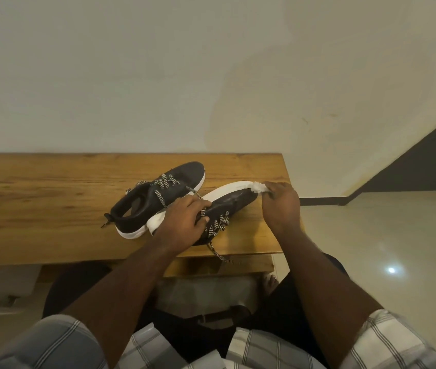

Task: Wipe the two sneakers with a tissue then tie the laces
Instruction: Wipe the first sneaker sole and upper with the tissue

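Evidently mid-wipe, the left hand (pixel 185 222) gripped the near sneaker (pixel 227 209) tilted on the wooden table (pixel 38 198) while the right hand (pixel 281 201) pinched the tissue (pixel 258 187) against its toe sole; the far sneaker (pixel 163 193) lay beside it, laces (pixel 218 227) apparently untied on both.

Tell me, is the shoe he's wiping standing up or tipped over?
Tipped on its side. The near sneaker shows its white sole edge facing up and away, while the left hand holds it.
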